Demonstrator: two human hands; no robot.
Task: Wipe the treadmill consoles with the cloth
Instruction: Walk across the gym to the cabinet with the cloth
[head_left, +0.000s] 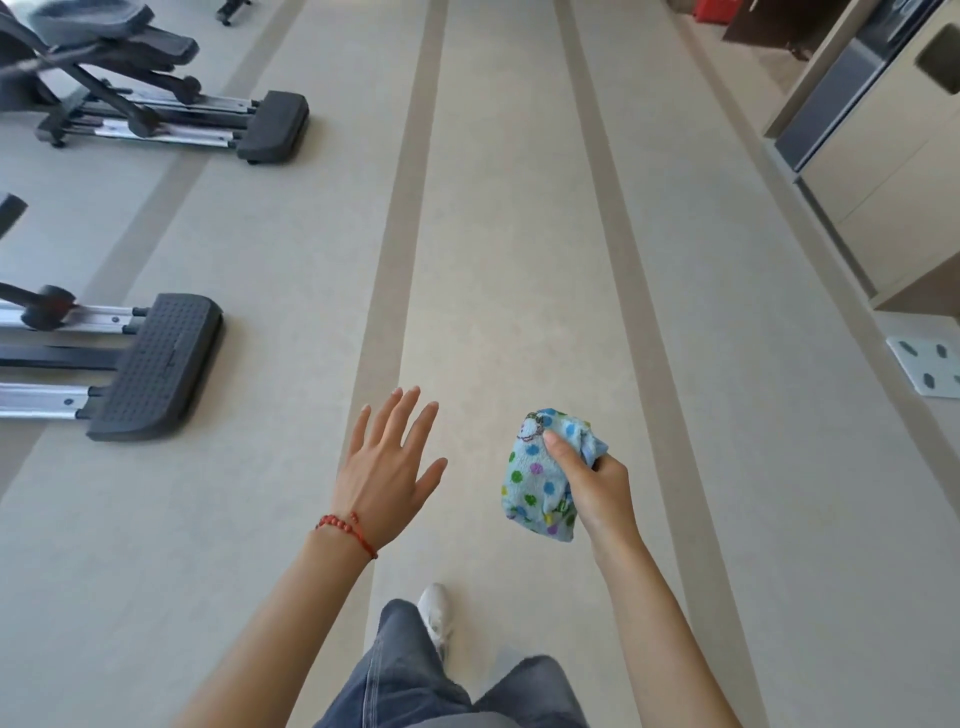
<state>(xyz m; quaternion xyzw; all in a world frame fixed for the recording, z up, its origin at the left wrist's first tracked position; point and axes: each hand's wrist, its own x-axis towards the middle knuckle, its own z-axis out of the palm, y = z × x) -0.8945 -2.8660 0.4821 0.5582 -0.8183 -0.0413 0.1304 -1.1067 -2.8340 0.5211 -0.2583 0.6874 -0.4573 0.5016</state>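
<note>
- Grey trouser legs lowest, at 6 o'clock.
- Left hand stretched forward, fingers spread, holding nothing.
- Right hand, at 3 o'clock of it, clutches the spotted cloth.

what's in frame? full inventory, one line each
exercise machines: 2, black and silver, left side on floor
floor: 1, beige with darker stripes
cabinet: 1, beige, right edge
scale: 1, pale grey, floor at right
cloth: 1, light blue with coloured dots, bunched in right hand
bracelet: 1, red, left wrist
shoe: 1, white, bottom centre
jeans: grey, bottom
left hand: open, fingers spread, empty
right hand: gripping the cloth
</note>
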